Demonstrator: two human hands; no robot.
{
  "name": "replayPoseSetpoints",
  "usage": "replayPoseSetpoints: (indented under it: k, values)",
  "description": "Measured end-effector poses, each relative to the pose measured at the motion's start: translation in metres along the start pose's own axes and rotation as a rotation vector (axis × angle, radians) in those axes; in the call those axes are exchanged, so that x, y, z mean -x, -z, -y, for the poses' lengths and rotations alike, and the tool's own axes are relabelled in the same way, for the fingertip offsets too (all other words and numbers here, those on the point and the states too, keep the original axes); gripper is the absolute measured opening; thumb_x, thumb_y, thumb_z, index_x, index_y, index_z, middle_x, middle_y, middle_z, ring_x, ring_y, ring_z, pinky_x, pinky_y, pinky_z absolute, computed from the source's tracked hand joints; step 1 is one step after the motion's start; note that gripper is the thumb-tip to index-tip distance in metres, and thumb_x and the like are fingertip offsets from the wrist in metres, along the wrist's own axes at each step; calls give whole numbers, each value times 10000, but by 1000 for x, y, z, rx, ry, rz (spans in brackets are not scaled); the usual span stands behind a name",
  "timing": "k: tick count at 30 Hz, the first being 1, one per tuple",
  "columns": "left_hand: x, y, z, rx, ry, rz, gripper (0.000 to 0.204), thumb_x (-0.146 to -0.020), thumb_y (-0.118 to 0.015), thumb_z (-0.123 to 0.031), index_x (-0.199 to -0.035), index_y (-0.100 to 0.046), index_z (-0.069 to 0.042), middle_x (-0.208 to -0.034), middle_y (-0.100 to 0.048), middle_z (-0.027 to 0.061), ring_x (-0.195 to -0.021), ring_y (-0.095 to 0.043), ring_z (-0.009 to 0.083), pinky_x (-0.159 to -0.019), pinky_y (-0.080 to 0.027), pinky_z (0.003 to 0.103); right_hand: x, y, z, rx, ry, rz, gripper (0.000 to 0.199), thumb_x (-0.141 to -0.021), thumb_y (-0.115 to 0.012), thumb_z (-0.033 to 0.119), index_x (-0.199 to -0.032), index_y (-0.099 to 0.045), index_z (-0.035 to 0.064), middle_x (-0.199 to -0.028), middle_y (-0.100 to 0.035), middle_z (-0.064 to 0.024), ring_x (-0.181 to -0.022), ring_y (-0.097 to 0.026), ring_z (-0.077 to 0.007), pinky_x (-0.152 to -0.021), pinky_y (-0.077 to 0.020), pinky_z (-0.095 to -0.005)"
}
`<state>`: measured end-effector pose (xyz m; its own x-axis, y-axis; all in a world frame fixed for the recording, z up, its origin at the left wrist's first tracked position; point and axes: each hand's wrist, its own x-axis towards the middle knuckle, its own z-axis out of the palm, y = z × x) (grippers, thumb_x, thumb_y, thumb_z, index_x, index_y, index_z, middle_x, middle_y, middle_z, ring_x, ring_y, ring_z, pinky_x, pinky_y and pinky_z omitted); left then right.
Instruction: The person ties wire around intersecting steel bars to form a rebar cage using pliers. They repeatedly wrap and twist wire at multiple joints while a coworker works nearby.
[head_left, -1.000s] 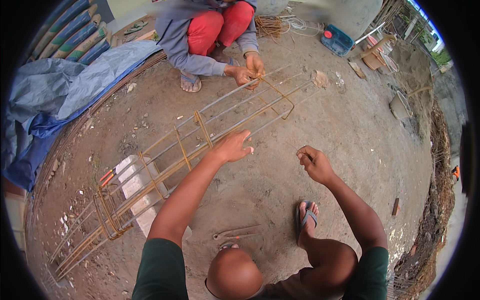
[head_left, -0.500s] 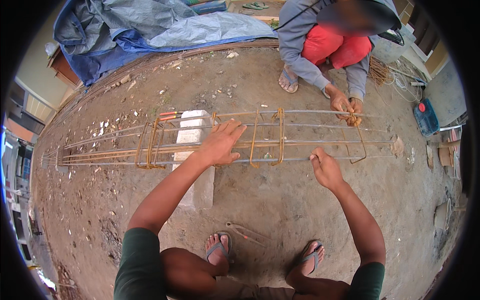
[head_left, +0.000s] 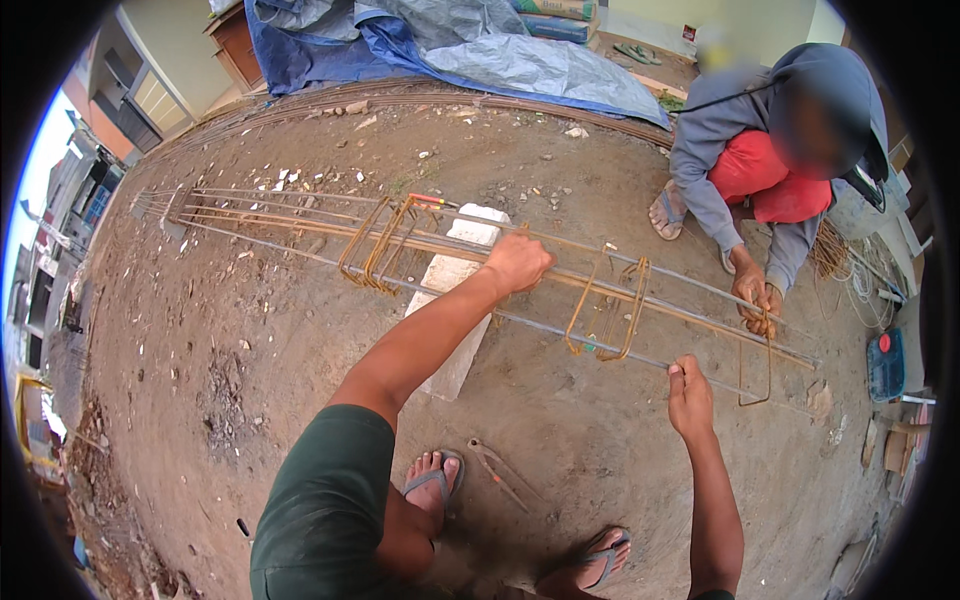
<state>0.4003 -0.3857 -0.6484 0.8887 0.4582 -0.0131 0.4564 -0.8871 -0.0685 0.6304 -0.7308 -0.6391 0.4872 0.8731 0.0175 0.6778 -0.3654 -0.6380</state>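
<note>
Long steel reinforcing bars (head_left: 290, 256) run from far left to the right, with rusty square stirrups (head_left: 637, 310) around them. My left hand (head_left: 518, 262) is closed at the bars above the white block, its fingers curled on a stirrup that mostly hides beneath it. My right hand (head_left: 691, 398) pinches the near bar toward its right end. Facing me at the right, a crouching person's hands (head_left: 757, 298) work at the far bar, where a single stirrup (head_left: 769, 372) hangs.
A pale block (head_left: 455, 340) supports the bars, and another support (head_left: 176, 212) stands at their far left end. Pincers (head_left: 497, 472) lie on the dirt between my feet. A blue-grey tarp (head_left: 480, 60) spreads along the back. A blue container (head_left: 885, 366) stands at far right.
My view has turned, so the bars now slope down to the right. My left hand has gone from spread fingers to curled ones. The right hand stays on the near bar.
</note>
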Motion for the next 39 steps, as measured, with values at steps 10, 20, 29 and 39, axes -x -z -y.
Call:
replayPoseSetpoints:
  k: [10, 20, 29, 39]
  values:
    - [6, 21, -34, 93, -19, 107, 517, -806, -852, -331, -1211, -673, -64, -1173, -741, 172, -1092, -712, 355, -1007, -521, 463, 1, 16, -23, -141, 10, 60, 212, -1077, -514, 258, -1108, -563, 55, -919, -672, -229, -890, -663, -451, -777, -493, -537]
    - [3, 17, -38, 267, -10, -40, 410, -824, -817, -182, -1173, -693, -5, -1118, -721, 242, -1073, -675, 456, -921, -536, 503, 11, 28, -38, -268, 57, 105, 187, -1084, -477, 234, -1130, -517, 58, -993, -673, -199, -958, -660, -426, -830, -482, -547]
    - [9, 19, -30, 303, -91, 59, 582, -842, -774, -105, -1379, -582, 12, -1286, -659, 285, -1200, -624, 471, -1031, -494, 484, 19, 29, -59, -552, 128, -87, 228, -1099, -488, 256, -1112, -584, 50, -934, -677, -139, -749, -673, -306, -743, -513, -468]
    - [-64, 121, -316, 578, -379, -44, 384, -994, -691, -291, -1263, -689, -17, -1174, -707, 240, -1110, -664, 428, -1005, -500, 493, 117, 152, -180, -1230, -557, -506, 238, -1102, -555, 266, -1148, -663, 58, -799, -649, -11, -505, -464, -57, -472, -356, -232]
